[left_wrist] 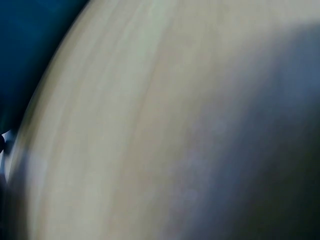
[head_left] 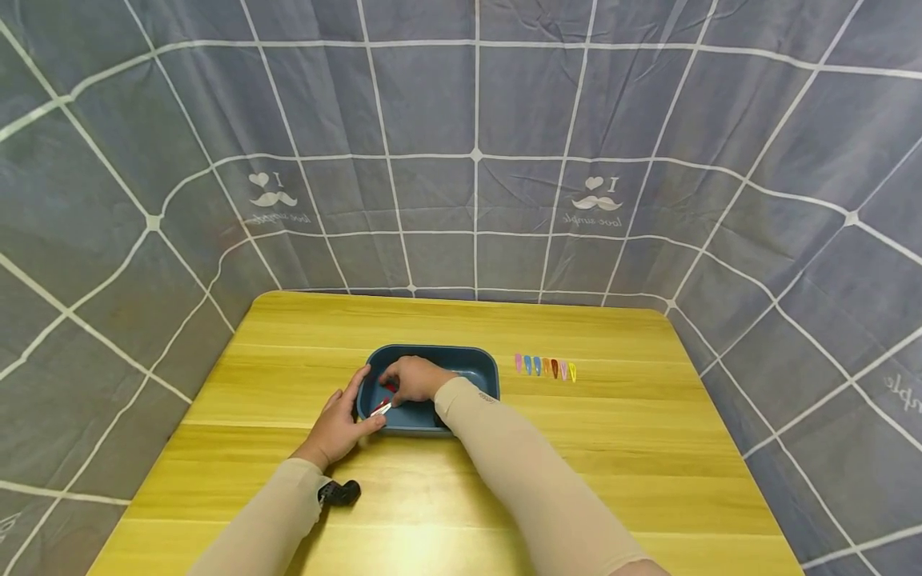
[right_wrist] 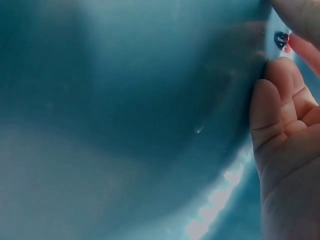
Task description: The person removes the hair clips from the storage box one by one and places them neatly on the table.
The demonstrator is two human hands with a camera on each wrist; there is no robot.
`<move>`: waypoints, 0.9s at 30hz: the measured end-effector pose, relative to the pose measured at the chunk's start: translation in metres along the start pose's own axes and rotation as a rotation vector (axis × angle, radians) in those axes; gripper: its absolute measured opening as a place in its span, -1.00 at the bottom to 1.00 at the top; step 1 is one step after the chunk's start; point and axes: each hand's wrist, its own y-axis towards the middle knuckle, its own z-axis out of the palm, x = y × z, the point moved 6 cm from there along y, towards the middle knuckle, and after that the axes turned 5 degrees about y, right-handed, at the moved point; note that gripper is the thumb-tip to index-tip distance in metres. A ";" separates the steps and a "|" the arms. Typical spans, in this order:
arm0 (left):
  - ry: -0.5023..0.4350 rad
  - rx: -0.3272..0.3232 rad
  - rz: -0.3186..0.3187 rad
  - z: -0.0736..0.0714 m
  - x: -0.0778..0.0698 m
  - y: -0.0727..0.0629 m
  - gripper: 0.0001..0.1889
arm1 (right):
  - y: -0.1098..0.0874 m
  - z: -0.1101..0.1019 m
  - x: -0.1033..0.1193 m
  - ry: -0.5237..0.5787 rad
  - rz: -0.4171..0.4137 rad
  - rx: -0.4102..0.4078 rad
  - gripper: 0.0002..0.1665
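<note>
A dark blue tray point(head_left: 471, 360) sits on the table, and both hands are at its left part. My left hand point(head_left: 338, 428) rests at the tray's left end, fingers straight along the rim and thumb near the front edge. My right hand point(head_left: 415, 379) reaches down inside, its fingers bent close to a small red piece point(head_left: 390, 388). Beside its fingertips lies a red and white piece point(head_left: 381, 408), apparently a hair clip. The right wrist view shows a small dark and red item point(right_wrist: 281, 41) by the thumb and a finger; whether they pinch it is unclear.
Several colored snap hair clips point(head_left: 545, 367) lie in a row right of the tray on the wooden table point(head_left: 612, 448). Behind and at both sides hangs a grey gridded curtain point(head_left: 432, 192). A black device point(head_left: 340, 493) sits at the left wrist.
</note>
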 end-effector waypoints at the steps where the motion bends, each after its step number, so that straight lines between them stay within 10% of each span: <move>1: -0.001 -0.003 0.003 0.000 0.000 0.000 0.00 | 0.001 0.000 0.000 0.002 0.009 -0.005 -0.44; 20: -0.006 -0.022 0.014 0.000 0.002 0.002 0.01 | 0.008 0.002 0.006 -0.023 0.000 -0.019 -0.64; 27: 0.004 -0.015 -0.006 0.000 0.002 0.002 0.01 | 0.008 -0.001 0.008 -0.037 0.004 -0.065 -0.42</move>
